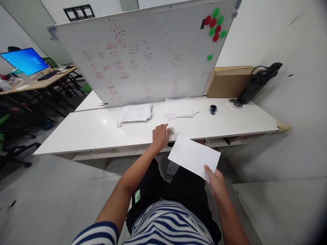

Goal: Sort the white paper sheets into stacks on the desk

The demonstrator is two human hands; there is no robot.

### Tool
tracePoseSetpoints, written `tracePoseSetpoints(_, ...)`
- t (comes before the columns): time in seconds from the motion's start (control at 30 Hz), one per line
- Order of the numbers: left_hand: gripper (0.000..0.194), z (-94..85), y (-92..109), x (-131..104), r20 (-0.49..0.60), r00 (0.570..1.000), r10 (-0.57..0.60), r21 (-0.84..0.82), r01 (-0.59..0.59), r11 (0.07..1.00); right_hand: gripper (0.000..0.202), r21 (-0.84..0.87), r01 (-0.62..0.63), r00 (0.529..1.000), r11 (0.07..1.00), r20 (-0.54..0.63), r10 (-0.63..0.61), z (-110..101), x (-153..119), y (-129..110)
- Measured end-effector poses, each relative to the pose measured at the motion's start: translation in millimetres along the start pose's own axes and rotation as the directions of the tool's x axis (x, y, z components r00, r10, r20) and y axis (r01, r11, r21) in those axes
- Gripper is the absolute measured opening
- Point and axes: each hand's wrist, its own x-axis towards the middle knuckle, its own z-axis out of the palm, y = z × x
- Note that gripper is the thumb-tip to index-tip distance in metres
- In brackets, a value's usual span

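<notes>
"Any containers?"
"A cardboard box [224, 84] and a black bottle [260, 81], near the bench's [138, 132] right end; insides hidden."
"Your fingers?"
"My right fingers [208, 170] pinch white paper [192, 154] by the front edge. My left fingers [160, 129] bend beside a small grey object [171, 130] at that edge; whether they grip it, I can't tell."
"Writing?"
"Red '2250' on the whiteboard [184, 32]."

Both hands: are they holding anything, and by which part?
The right hand holds white rectangular paper by its right end, thumb on top. The left hand is at a small grey object; whether it grips that cannot be told.
</notes>
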Motion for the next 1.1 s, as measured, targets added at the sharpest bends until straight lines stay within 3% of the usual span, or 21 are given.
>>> tracePoseSetpoints(0.13, 0.047, 21.5, 2, 31, 0.100, 0.992, -0.077, 0.038, 0.074, 0.997, 0.042, 0.093, -0.041, 0.999, 0.995, 0.030, 0.039, 12, 0, -10)
tracePoseSetpoints(0.27, 0.044, 31.2, -6, 36, 0.122, 0.992, 0.030, 0.061, -0.037, 0.997, 0.040, 0.090, -0.052, 0.998, 0.995, 0.051, 0.047, 16, 7, -21)
tracePoseSetpoints(0.47, 0.046, 28.7, -20, 41, 0.208, 0.954, 0.215, -0.030, -0.213, 0.976, 0.036, 0.045, -0.030, 0.993, 0.999, 0.113, 0.025, 15, 31, -26)
tracePoseSetpoints(0.77, 0.048, 26.4, -24, 42, 0.254, 0.925, 0.281, -0.041, -0.280, 0.959, 0.040, 0.003, -0.028, 0.979, 1.000, 0.200, 0.027, 20, 35, -32)
tracePoseSetpoints(1.1, 0.045, 25.5, -21, 42, 0.272, 0.918, 0.288, -0.044, -0.288, 0.957, 0.041, -0.097, -0.053, 0.983, 0.994, 0.170, 0.068, 9, 51, -37)
